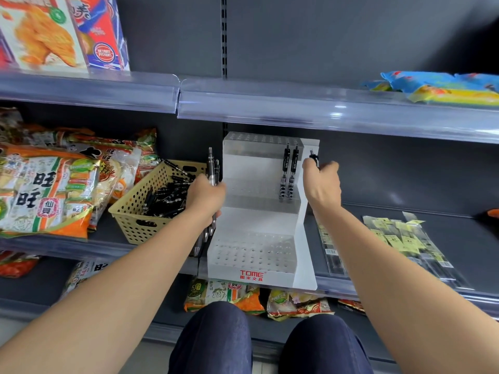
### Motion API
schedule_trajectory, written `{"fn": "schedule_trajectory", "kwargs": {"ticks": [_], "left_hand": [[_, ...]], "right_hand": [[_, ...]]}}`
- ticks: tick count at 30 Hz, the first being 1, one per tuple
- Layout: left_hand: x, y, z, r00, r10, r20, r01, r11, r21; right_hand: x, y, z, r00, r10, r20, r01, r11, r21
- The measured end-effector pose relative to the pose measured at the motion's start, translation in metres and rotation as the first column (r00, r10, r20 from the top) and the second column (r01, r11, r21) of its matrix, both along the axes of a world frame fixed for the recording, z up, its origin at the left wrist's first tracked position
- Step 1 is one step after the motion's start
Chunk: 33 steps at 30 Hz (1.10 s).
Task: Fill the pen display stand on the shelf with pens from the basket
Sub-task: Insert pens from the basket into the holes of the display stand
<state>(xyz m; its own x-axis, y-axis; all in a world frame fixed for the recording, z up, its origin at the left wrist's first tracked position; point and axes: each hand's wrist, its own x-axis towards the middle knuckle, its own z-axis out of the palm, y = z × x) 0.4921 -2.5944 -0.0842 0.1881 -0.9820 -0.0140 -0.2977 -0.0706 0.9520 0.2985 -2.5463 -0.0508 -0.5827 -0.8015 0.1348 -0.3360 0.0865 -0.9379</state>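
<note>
**Pen stand (243, 222) mostly empty**

Sits on the shelf (464, 230) edge, front row bare. Left hand (206, 197) grips a spare bundle (211, 168) beside the basket (129, 214) as ready supply. Right hand (322, 184) pinches one pen (314, 157) upright beside two seated pens (294, 163), probably lining up the next hole.

On the left, snack bags (48, 184) are lying piled on one another. On the right, clear packets (399, 238) with yellow labels are lying flat. One level up, two boxes (46, 33) are standing at the left and blue-yellow bags (442, 89) are lying at the right. Lower bags (256, 295) are lying underneath.
</note>
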Motion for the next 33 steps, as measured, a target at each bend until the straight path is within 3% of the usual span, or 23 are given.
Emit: {"fn": "schedule_trajectory", "kwargs": {"ticks": [3,6,9,13,18,21,26,33], "left_hand": [[-0.012,0.009,0.016,0.971,-0.101,-0.215,0.118,0.991,0.07],[-0.022,0.015,0.023,0.875,-0.117,-0.469,0.237,0.95,0.205],[-0.028,0.016,0.021,0.818,-0.101,-0.567,0.295,0.919,0.262],[-0.032,0.016,0.023,0.804,-0.111,-0.585,0.333,0.898,0.287],[-0.035,0.017,0.031,0.804,-0.159,-0.573,0.391,0.867,0.308],[-0.04,0.018,0.034,0.812,-0.2,-0.549,0.41,0.864,0.292],[-0.045,0.019,0.037,0.821,-0.217,-0.528,0.417,0.859,0.296],[-0.04,0.015,0.033,0.821,-0.2,-0.535,0.402,0.868,0.292]], "right_hand": [[0.005,-0.005,0.011,0.995,0.077,0.062,-0.078,0.997,0.003],[0.006,-0.011,0.012,0.964,0.186,0.189,-0.193,0.981,0.019],[0.006,-0.011,0.013,0.885,0.287,0.367,-0.299,0.954,-0.024],[0.006,-0.012,0.017,0.762,0.366,0.534,-0.337,0.929,-0.156],[0.009,-0.016,0.023,0.841,0.362,0.402,-0.35,0.931,-0.104],[0.013,-0.018,0.022,0.829,0.359,0.429,-0.341,0.932,-0.123],[0.015,-0.022,0.027,0.865,0.282,0.414,-0.22,0.956,-0.192],[0.015,-0.038,0.031,0.973,0.09,0.213,-0.034,0.967,-0.253]]}}
